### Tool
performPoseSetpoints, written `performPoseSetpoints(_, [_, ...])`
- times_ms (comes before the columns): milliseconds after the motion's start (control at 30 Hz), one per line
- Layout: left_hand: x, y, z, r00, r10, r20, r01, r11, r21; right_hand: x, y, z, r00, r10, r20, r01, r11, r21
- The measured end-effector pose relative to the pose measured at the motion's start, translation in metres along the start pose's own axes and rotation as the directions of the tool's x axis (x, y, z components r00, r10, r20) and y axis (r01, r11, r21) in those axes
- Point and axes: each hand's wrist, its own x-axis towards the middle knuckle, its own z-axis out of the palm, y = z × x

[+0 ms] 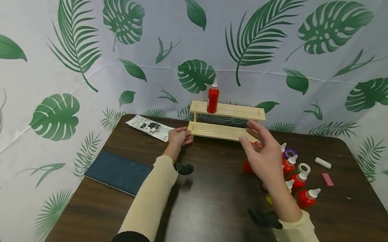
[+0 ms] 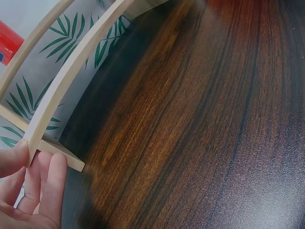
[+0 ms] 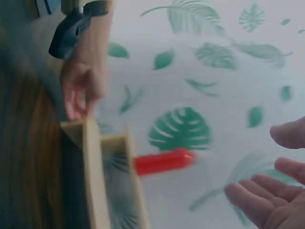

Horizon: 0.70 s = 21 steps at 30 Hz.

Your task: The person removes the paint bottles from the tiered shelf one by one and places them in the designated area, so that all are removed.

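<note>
My left hand (image 1: 178, 137) pinches the left end of the lower board of a two-tier wooden rack (image 1: 218, 130) between thumb and fingers; in the left wrist view the thumb lies on top and the fingers below. On the rack's upper board, towards the left, stands a red squeeze bottle (image 1: 212, 100) with a white pointed nozzle. My right hand (image 1: 265, 154) is raised in front of the rack's right end, fingers loosely spread, holding nothing. It partly hides several red bottles (image 1: 289, 166) on the table. The right wrist view, blurred, shows the right fingers (image 3: 257, 198) apart.
A yellow-bottomed bottle (image 1: 269, 198) stands among the red ones. Beyond them lie a purple tape roll (image 1: 291, 153), a pale tape roll (image 1: 304, 168), a white block (image 1: 323, 162) and a pink block (image 1: 327, 179). A printed card (image 1: 150, 128) and dark blue folder (image 1: 118, 172) lie left.
</note>
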Motion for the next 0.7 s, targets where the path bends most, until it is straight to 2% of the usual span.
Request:
performPoseSetpoints(100, [0.0,0.0,-0.001,1.0,-0.002,0.006,0.002,1.0,-0.003,0.035,0.011,0.032,0.996,0.052,0.074,-0.054,0.998,0.017])
performPoseSetpoints(200, [0.001,0.0,-0.001,1.0,0.003,0.007,-0.003,1.0,-0.007,0.068,0.025,0.063,0.99,0.095,0.108,-0.098,0.995,0.018])
performPoseSetpoints(367, [0.001,0.0,-0.002,1.0,0.016,-0.004,-0.016,1.0,-0.001,0.111,0.045,0.106,0.981,0.165,0.1,-0.172,0.983,0.059])
performPoseSetpoints(533, [0.0,-0.001,-0.001,1.0,0.019,0.002,-0.02,1.0,0.011,0.134,0.054,0.13,0.98,0.181,0.088,-0.182,0.983,0.004])
performPoseSetpoints(700, [0.002,-0.002,-0.001,1.0,0.027,-0.012,-0.027,1.0,0.004,0.152,0.047,0.137,0.98,0.16,0.119,-0.16,0.987,-0.013])
